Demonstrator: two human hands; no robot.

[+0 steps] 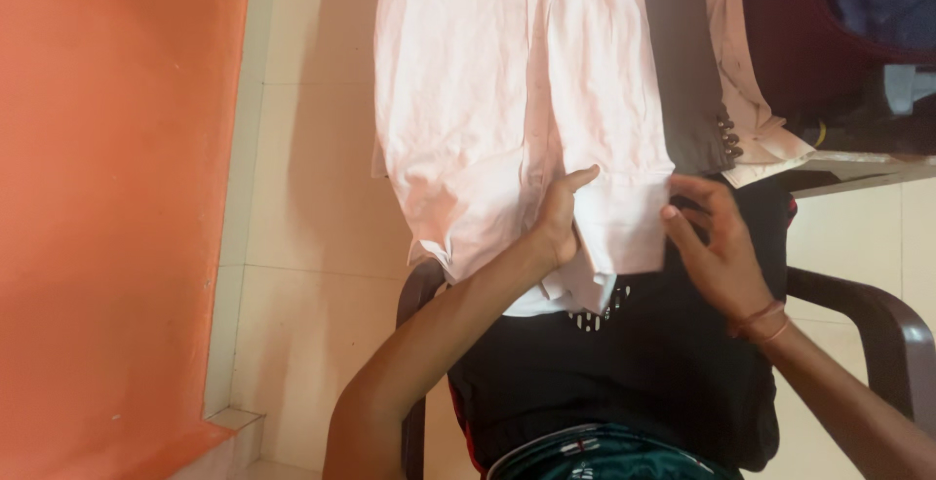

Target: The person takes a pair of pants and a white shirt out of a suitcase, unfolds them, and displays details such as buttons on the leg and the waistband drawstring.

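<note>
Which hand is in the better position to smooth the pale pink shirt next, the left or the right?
Probably the left hand: it already lies flat on the pale pink shirt, thumb stretched over the cuff. The right hand only meets the cuff edge with its fingertips and sits mostly over the black cloth.

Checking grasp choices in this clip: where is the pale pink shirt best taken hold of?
Probably at the cuffed end of the pale pink shirt, from its two sides: that edge lies free over the black cloth, with the left hand and right hand flanking it.
</note>
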